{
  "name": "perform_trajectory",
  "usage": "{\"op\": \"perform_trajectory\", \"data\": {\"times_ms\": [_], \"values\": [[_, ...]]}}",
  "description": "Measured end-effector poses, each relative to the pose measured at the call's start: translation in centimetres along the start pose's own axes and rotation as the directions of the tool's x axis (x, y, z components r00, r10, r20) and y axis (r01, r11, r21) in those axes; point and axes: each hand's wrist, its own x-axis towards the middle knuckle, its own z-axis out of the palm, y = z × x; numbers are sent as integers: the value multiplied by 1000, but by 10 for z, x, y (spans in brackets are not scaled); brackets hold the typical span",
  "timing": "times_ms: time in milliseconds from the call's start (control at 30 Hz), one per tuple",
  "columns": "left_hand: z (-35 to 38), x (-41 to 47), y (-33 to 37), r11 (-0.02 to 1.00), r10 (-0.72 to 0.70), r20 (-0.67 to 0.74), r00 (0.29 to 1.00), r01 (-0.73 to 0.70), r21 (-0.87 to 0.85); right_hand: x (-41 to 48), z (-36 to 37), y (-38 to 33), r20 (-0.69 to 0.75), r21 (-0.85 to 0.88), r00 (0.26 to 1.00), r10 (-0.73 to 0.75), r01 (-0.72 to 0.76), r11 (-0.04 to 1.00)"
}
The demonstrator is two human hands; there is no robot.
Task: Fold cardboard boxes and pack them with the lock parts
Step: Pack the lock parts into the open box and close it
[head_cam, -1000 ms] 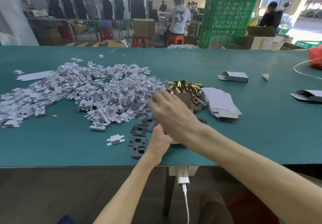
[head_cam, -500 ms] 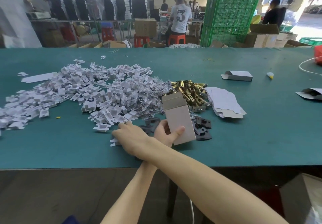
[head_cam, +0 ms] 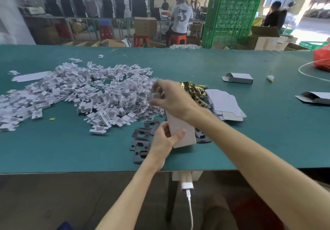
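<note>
The left hand (head_cam: 165, 141) is gripping the lower part of the upright cardboard box (head_cam: 184, 131), thumb across its face. Just above, the right hand (head_cam: 173, 99) is apparently pinching a small pale piece (head_cam: 155, 94), too blurred to identify. The wrist is hiding the box mouth, so the piece may catch a flap or drop. Dark plates (head_cam: 141, 140) are lying beside the left hand, white inserts (head_cam: 80, 94) spreading leftward, brass lock parts (head_cam: 195, 90) and flat blanks (head_cam: 225, 104) rightward on the green table (head_cam: 71, 149). Beyond, people are sitting by green crates (head_cam: 232, 18).
</note>
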Motion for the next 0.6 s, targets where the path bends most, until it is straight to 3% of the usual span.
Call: {"op": "perform_trajectory", "data": {"times_ms": [200, 300, 600], "values": [[2, 2, -2, 1000, 14, 31, 999, -14, 14, -8, -42, 49, -91, -263, 988, 128, -147, 953], [2, 1, -2, 1000, 19, 45, 999, -20, 23, -13, -38, 58, -92, -382, 988, 123, -150, 912], [3, -2, 0, 999, 42, 54, 998, -42, -4, -19, -34, 51, -100, -490, 991, 92, -129, 862]]}}
